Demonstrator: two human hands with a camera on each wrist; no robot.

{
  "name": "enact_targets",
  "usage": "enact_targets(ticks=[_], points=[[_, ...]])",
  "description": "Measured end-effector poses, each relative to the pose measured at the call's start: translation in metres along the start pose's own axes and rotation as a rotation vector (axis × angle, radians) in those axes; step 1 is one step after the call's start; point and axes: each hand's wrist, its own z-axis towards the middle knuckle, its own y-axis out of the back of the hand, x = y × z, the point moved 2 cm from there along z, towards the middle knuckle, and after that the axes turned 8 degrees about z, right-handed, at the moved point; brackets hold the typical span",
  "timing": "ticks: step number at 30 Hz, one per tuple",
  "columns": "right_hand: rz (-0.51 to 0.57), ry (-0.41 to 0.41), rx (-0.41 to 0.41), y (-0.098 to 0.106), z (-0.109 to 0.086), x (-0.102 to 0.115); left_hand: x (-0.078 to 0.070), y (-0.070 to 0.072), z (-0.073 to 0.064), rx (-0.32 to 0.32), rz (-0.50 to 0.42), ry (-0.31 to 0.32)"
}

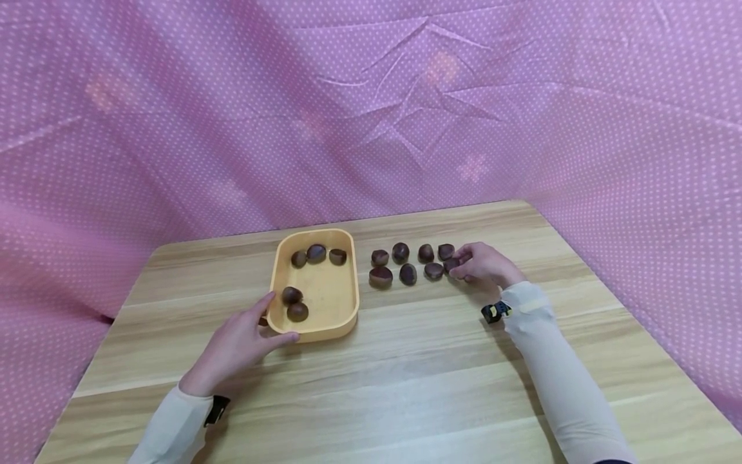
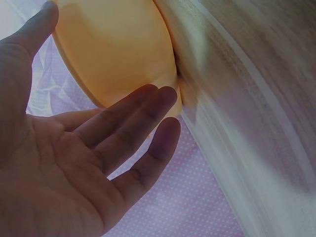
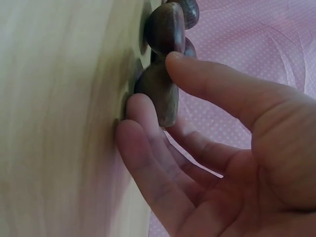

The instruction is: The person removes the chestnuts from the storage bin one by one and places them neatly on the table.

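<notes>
A yellow rectangular tray [image 1: 328, 301] lies on the table with several brown chestnuts in it: three along its far end, one of them this chestnut [image 1: 315, 253], and two by its near-left side. My left hand [image 1: 237, 341] rests at the tray's near-left corner, index finger along the left rim and thumb on the near rim. In the left wrist view its other fingers [image 2: 133, 123] stay fairly straight beside the tray's outer wall. My right hand [image 1: 484, 264] pinches a chestnut [image 3: 160, 91] between thumb and fingers, low over the table at the right end of the near row.
Right of the tray, several more chestnuts, such as this large chestnut [image 1: 380, 278], form two rows on the wooden table [image 1: 394, 393]. A pink dotted cloth [image 1: 371, 129] hangs behind and around the table. Each wrist wears a dark strap [image 1: 496, 312].
</notes>
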Motion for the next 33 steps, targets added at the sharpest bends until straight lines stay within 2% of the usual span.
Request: enact_targets(ticks=[21, 27, 33], points=[[-0.002, 0.028, -0.032, 0.004, -0.012, 0.016, 0.002, -0.001, -0.001, -0.026, -0.013, -0.008], [-0.005, 0.099, -0.04, -0.004, -0.016, 0.035, 0.0, -0.001, -0.001, -0.01, -0.007, -0.003], [-0.001, 0.167, -0.038, -0.024, -0.023, 0.068, -0.002, 0.0, -0.003, 0.003, -0.01, 0.009]])
